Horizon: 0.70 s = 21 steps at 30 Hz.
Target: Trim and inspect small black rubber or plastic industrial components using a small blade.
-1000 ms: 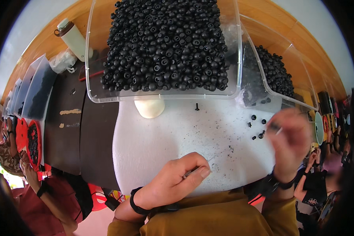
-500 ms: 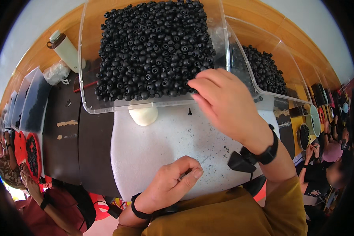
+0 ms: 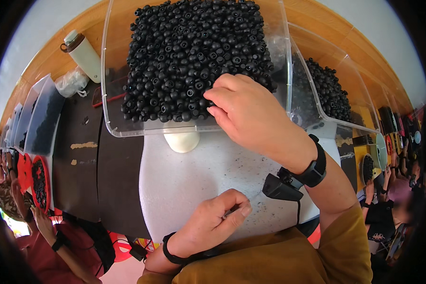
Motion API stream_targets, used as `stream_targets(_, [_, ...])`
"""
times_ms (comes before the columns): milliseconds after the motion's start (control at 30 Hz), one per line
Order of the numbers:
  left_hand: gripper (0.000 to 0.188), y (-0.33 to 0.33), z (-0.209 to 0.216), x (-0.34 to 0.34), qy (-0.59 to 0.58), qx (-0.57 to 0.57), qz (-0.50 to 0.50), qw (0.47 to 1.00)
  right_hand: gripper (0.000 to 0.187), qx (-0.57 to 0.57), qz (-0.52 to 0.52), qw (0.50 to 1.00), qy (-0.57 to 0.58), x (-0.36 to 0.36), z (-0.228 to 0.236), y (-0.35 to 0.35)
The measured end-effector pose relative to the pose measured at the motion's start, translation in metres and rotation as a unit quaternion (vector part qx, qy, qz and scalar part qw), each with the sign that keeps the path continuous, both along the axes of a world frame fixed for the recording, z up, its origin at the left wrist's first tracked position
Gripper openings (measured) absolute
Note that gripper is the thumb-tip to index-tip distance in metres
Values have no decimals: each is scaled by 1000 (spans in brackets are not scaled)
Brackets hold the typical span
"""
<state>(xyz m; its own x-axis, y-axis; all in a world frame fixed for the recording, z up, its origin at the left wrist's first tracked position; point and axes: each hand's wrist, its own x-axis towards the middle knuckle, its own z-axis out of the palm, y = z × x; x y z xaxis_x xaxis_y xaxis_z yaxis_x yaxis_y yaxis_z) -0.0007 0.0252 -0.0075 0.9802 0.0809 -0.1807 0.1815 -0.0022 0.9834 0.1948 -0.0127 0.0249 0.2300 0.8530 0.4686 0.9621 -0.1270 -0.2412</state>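
Since the earlier frame the right hand [image 3: 253,118] has dropped lower over the clear bin's front lip, fingers curled into the black beads [image 3: 194,57]. At lower centre, the left hand [image 3: 213,222] pinches what looks like a thin needle or wire, too slim to be sure, above the white work pad [image 3: 184,184]. Beyond, the clear bin [image 3: 110,94] fills the upper centre. A careless scoop could flick beads over that low lip and across the pad.
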Motion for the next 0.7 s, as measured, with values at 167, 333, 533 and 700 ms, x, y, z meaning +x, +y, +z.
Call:
stream_targets(167, [12,-1,0,2,12,10,0,1000,11,-24,23,999,16,4,3,1])
stream_targets(333, [12,0,1,2,16,0,6,1000,9,-25,33,999,18,11,2,-3])
stream_targets(533, [12,-2,2,2,12,7,10,1000,3,-3,31,999,15,11,3,-5])
stream_targets(700, [11,-2,0,3,18,22,12,1000,4,-1,33,999,-27,11,1,-3])
